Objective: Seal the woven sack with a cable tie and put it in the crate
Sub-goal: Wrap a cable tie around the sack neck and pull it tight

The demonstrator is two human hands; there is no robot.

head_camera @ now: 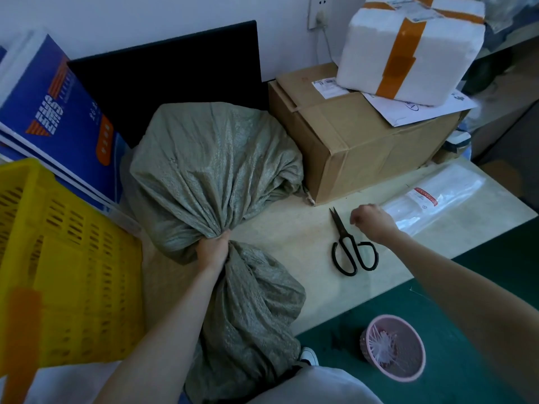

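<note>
Fingers of the left hand (214, 249) clench the gathered neck of the grey-green woven sack (210, 161), whose full body rests on the pale tabletop (294, 237) while the loose mouth hangs over the near edge toward the person's lap. The right hand (372, 221) hovers in a loose fist over the table, between the black scissors (351, 247) and a clear plastic packet (434, 199); whether it pinches anything cannot be told. The scissors lie flat, blades pointing away, just left of that hand. Bare table shows in front of the sack and around the scissors, up to the near edge. The yellow slotted crate (58, 266) stands tilted at the left, close against the sack. Behind the sack lean a black panel (175, 68) and blue boxes (55, 112); to its right a cardboard box (364, 135) carries a white foam box (411, 51) strapped with orange tape. Below the table edge, a pink basket (392, 348) stands on green floor (466, 301).
</note>
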